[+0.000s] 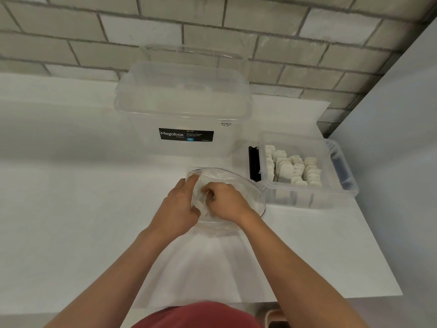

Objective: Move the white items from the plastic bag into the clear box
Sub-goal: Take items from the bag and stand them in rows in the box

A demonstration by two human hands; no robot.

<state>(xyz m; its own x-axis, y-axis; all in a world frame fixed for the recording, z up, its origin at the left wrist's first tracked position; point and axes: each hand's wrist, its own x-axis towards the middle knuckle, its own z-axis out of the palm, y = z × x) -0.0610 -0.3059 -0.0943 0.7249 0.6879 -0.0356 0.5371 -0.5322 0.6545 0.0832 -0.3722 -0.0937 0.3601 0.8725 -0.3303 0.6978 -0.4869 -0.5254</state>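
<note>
The plastic bag (246, 192) lies on the white table (71, 209) straight in front of the person, its mouth open toward them. Inside it, blurred by crumpled film, sit the white items (203, 208). The right hand (227, 202) is plunged into the bag's mouth, its fingers curled down and closed on a whitish clump of those items; the plastic hides how many it grasps. The left hand (176, 209) grips the bag's left side, thumb and fingers pinching the film and holding the mouth apart.

Just to the right of the bag, almost touching it, stands the small clear box (307, 192), lidless, with a black latch (254, 163) on its near-left end. Rows of stacked white pieces (293, 166) stand upright in it, packed toward the left and middle.

Behind the bag rises a large clear Megabox storage box (142, 138) with a dark label on its front wall and a clear lid (182, 91) on top. It stands near the brick wall (71, 43). A red shirt (196, 316) shows at the bottom edge.
</note>
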